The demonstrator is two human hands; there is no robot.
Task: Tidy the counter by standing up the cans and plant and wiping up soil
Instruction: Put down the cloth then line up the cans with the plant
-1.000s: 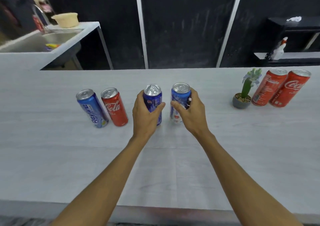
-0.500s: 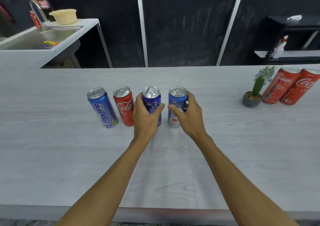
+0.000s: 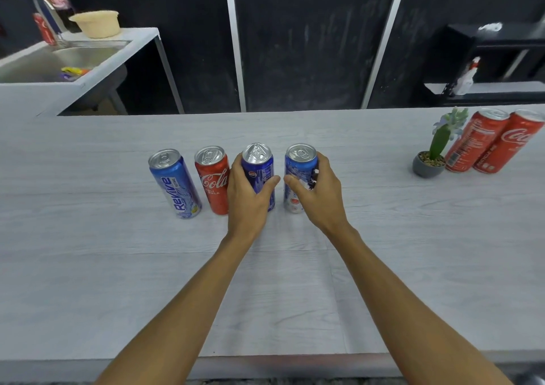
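Cans in hand: dark blue aluminium drink can [image 3: 258, 175] and blue-and-white aluminium drink can [image 3: 299, 178], both upright side by side with a small gap, mid-bench, in the far half.
Left hand [image 3: 246, 199]: your fingers [image 3: 237, 169] curl round the far left of the dark blue aluminium drink can, thumb on its near right; a full wrap at mid-height.
Right hand [image 3: 320, 196]: wrapped the same way round the blue-and-white aluminium drink can, thumb on the near left.
Handling: thin-walled and smooth, so probably slippery and easy to dent. Tabs look unopened; if full, expect some weight. Tall and narrow, so they tip readily.
Grip point: mid-body, as you have it. Squeeze lightly and let go only once the base sits flat.
Row neighbours: red Coca-Cola can [image 3: 213, 178] just beside your left hand, then blue Revive can [image 3: 174, 182], both standing. Mind them when you open your fingers.
Plant: small green cactus in a grey pot [image 3: 432, 154], upright, well apart to the right.
Right end: two more red cola cans [image 3: 472, 140] standing beside the pot.
Bench [image 3: 118, 281]: pale grey wood-grain top.
Beyond: steel sink [image 3: 59, 57] and cream bowl [image 3: 95, 23], far left.
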